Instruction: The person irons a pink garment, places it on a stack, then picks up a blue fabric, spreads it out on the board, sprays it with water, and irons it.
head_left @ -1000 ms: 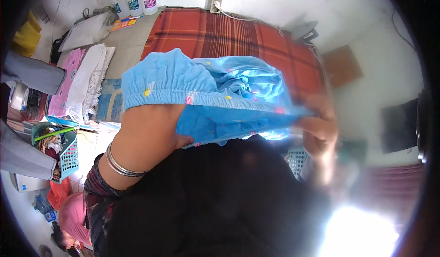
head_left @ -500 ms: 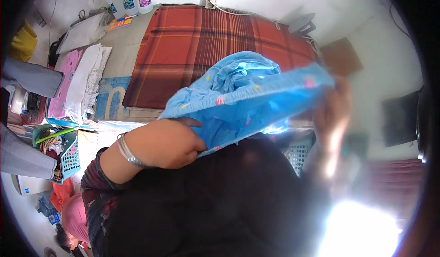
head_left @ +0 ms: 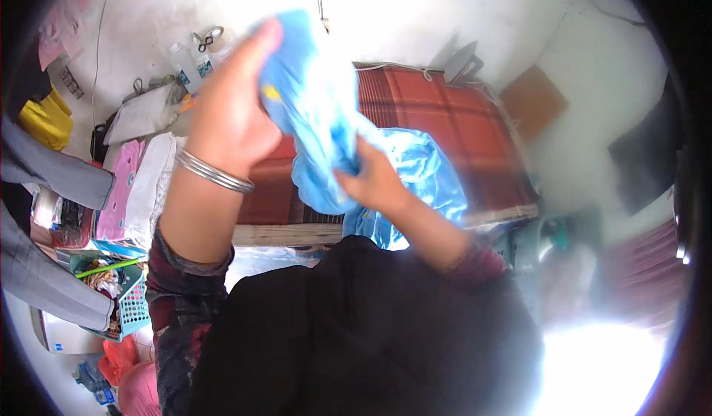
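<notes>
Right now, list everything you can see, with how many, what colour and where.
Blue cloth: one, light blue, centre
Plaid cloth: one, red and dark, behind centre
Iron: one, dark grey, back right
Bottles: at least two, whitish, back left
Scissors: one, dark, at the bottles
Pink cloth: one, left
White cloth: one, left
Yellow fabric: one, far left
Grey fabric: two lengths, left edge
Basket: one, teal, lower left
Board: one, brown, right
Curtain: one, maroon, far right
Smaller items: too unclear to count
Bangles: several, silver, left wrist
Left hand: one, bare, upper left of centre
Right hand: one, bare, centre
</notes>
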Available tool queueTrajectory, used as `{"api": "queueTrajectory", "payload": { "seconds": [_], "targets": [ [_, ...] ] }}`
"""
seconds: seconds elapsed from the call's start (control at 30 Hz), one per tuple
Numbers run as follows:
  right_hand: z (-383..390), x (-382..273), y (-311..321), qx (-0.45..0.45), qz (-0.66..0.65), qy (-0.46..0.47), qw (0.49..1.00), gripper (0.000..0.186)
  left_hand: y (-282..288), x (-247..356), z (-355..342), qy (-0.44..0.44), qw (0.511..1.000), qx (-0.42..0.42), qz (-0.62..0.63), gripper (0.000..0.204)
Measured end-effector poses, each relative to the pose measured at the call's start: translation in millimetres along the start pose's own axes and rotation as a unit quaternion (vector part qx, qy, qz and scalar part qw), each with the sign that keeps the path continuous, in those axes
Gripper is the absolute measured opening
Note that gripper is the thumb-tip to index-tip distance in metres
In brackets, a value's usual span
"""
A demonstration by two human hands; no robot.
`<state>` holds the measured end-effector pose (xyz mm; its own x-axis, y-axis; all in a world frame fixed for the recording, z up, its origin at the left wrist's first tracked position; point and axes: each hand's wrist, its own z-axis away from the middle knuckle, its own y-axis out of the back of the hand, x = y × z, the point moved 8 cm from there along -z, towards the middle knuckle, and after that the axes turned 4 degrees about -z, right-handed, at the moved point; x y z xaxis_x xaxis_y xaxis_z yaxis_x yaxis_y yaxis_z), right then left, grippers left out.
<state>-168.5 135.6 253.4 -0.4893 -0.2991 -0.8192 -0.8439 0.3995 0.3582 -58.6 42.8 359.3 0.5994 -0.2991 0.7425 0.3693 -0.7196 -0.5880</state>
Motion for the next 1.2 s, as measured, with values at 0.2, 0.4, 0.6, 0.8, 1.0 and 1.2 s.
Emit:
{"api": "queueTrajectory", "payload": {
  "seconds": [0.2,0.4,0.6,0.8,1.0,1.2],
  "targets": [
    [43,218,27,-0.142,0.333,-0.315,0.877,0.075,-46,153,49,-0.182,0.959,-0.207,-0.067,0.032],
    [77,245,96,-0.072,0.507,-0.419,0.75,0.075,31,241,140,-0.289,0.94,-0.098,-0.154,0.031],
    [103,269,168,-0.125,0.487,-0.339,0.795,0.037,157,354,203,-0.381,0.893,0.103,-0.216,0.03],
    [86,132,335,0.131,-0.159,-0.188,0.96,0.019,325,427,225,-0.349,0.87,0.254,-0.237,0.029],
    [-22,42,551,0.419,0.521,-0.066,0.741,0.024,413,413,178,-0.23,0.944,0.178,-0.157,0.029],
    [-152,26,430,0.34,0.479,-0.062,0.807,0.035,423,316,203,-0.314,0.842,0.42,-0.126,0.026]
  ]
}}
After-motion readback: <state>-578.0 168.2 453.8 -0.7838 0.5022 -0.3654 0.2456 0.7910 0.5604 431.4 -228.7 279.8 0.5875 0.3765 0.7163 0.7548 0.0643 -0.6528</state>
